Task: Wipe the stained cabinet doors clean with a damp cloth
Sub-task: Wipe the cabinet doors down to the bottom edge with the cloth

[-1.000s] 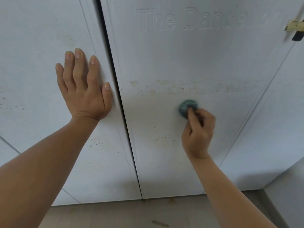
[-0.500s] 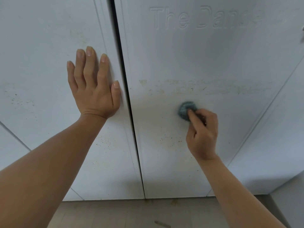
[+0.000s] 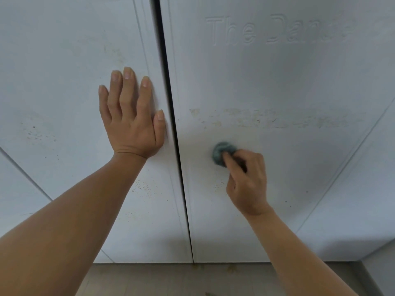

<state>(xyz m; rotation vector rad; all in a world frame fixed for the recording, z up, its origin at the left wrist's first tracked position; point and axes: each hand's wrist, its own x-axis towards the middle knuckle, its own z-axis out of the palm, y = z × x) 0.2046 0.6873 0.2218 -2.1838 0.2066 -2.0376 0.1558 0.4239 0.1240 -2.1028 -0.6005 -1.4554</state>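
1. Left door [image 3: 64, 82]: white, with faint brown specks near its left edge and more specks low down near its right edge.
2. Left hand [image 3: 130, 118]: released and flat, fingers spread, palm pressed on the left door beside its right edge, thumb just short of the dark gap between the doors.
3. Right door [image 3: 299, 71]: white, embossed letters "The Dan…" near the top edge; a yellowish stain band [image 3: 267, 120] runs across its middle.
4. Cloth [image 3: 222, 152]: small grey-green wad, pressed on the right door just below the band, nearer the door's left edge.
5. Right hand [image 3: 248, 180]: fingers pinched around the cloth, knuckles curled.
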